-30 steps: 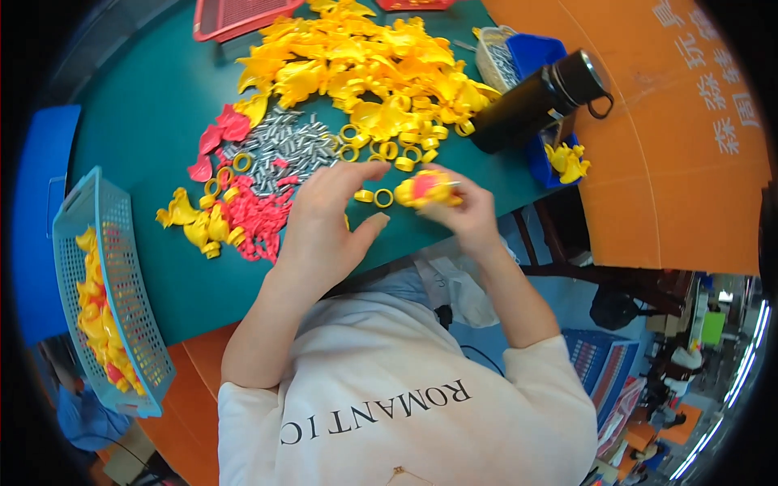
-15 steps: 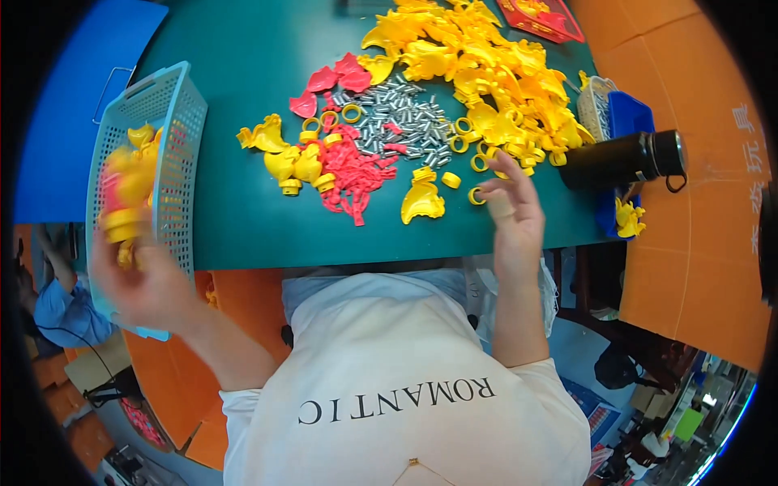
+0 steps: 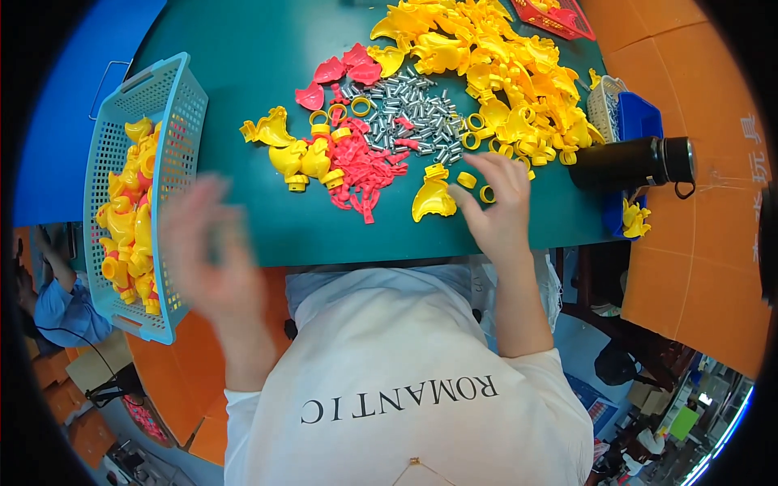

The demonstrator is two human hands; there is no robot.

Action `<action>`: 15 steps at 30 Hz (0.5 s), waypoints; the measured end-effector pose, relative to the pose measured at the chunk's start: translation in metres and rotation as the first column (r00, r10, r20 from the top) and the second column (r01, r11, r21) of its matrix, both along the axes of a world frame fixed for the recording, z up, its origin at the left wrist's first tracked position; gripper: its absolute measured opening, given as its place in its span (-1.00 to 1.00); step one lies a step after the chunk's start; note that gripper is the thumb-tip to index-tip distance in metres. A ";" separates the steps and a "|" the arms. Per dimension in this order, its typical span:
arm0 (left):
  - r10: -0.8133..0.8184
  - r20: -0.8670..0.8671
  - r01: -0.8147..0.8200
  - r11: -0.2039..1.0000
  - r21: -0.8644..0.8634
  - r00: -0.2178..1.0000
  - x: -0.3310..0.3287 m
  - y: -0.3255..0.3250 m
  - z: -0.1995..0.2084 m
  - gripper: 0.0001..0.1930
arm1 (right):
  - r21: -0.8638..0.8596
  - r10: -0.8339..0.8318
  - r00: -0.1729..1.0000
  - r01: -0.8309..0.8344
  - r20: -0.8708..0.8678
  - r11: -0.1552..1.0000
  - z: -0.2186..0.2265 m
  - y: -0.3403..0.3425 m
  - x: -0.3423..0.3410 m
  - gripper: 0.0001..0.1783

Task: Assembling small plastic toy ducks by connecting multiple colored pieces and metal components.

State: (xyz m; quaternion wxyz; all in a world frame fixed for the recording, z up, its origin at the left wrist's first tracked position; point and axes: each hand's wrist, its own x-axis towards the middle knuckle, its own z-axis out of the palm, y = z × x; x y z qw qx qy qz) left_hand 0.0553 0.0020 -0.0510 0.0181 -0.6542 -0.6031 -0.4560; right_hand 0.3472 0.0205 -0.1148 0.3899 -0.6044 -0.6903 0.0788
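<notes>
My left hand (image 3: 215, 255), smeared by motion, is just right of the light-blue perforated basket (image 3: 172, 304); its fingers look apart and nothing shows in them. Yellow-and-red assembled toy figures (image 3: 121, 223) fill part of that basket. Over the table's near side, my right hand (image 3: 500, 202) is open, thumb and fingers apart around a small yellow cap (image 3: 467, 180) on the tabletop. A yellow ring (image 3: 487, 194) lies close to its palm. Left of the cap rests a curved yellow shell half (image 3: 433, 198). Whether the fingertips touch the cap, I cannot tell.
A big heap of yellow shells (image 3: 519, 73) covers the far right. Silver metal cylinders (image 3: 417, 113) and red plastic pieces (image 3: 361, 166) are piled mid-table. A black bottle (image 3: 624, 164) lies beside a blue bin (image 3: 638, 117) at right. A red basket (image 3: 559, 20) stands behind.
My left hand has let go of a yellow-and-red figure, now in the basket, and moved right, out over the table edge. My right hand has shifted slightly left and down, toward the cap.
</notes>
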 end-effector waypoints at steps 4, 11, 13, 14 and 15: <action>-0.507 0.171 0.535 0.802 -0.266 0.845 0.062 0.001 -0.056 -0.63 | -0.096 0.253 0.966 -0.247 0.052 0.964 -0.008 0.023 -0.011 -0.65; -0.280 0.800 0.821 0.404 -0.403 0.531 0.079 0.007 -0.050 -0.39 | 0.060 0.735 0.631 -0.748 -0.248 0.662 0.003 0.005 -0.025 -0.61; -0.110 0.875 0.821 0.416 -0.391 0.472 0.082 0.002 -0.054 -0.56 | 0.055 0.404 0.827 -0.417 -0.390 0.907 0.001 -0.005 -0.018 -0.49; -0.021 0.926 0.765 0.570 -0.300 0.378 0.085 -0.002 -0.060 -0.66 | -0.064 0.254 0.740 -0.372 -0.623 0.926 -0.005 -0.013 -0.014 -0.41; 0.049 0.963 0.670 0.709 -0.220 0.264 0.088 -0.006 -0.066 -0.74 | -0.066 0.252 0.741 -0.371 -0.623 0.926 -0.005 -0.023 -0.017 -0.41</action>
